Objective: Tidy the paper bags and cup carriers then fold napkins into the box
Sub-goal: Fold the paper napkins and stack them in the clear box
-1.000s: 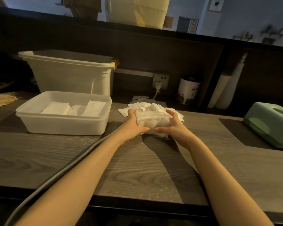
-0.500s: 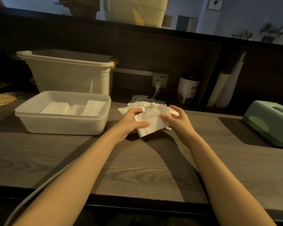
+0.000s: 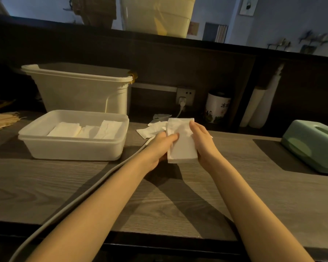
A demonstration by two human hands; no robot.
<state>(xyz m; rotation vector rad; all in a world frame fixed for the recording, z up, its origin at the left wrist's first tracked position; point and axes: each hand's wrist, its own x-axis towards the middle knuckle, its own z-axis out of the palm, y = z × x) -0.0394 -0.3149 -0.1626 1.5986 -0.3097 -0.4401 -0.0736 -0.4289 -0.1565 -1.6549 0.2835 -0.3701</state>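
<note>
A white napkin [image 3: 181, 144] is held upright between both hands above the wooden counter. My left hand [image 3: 158, 146] grips its left edge, with the thumb lying across the front. My right hand [image 3: 202, 141] holds the right edge, fingers along the side. Loose unfolded napkins [image 3: 151, 130] lie on the counter just behind the hands. To the left stands the shallow white box [image 3: 74, 148], with folded napkins [image 3: 85, 129] lying flat inside it.
A tall white bin [image 3: 80, 89] stands behind the box. Brown paper items [image 3: 2, 121] lie at the far left. A green tissue box [image 3: 312, 144] sits at the right. A grey cable [image 3: 80, 197] runs across the counter beneath my left arm. A white canister [image 3: 217, 106] stands by the wall socket.
The napkin was a bunched roll between both hands a second ago. It has been opened and turned, and now stands as a flat folded rectangle held a little nearer to me.
</note>
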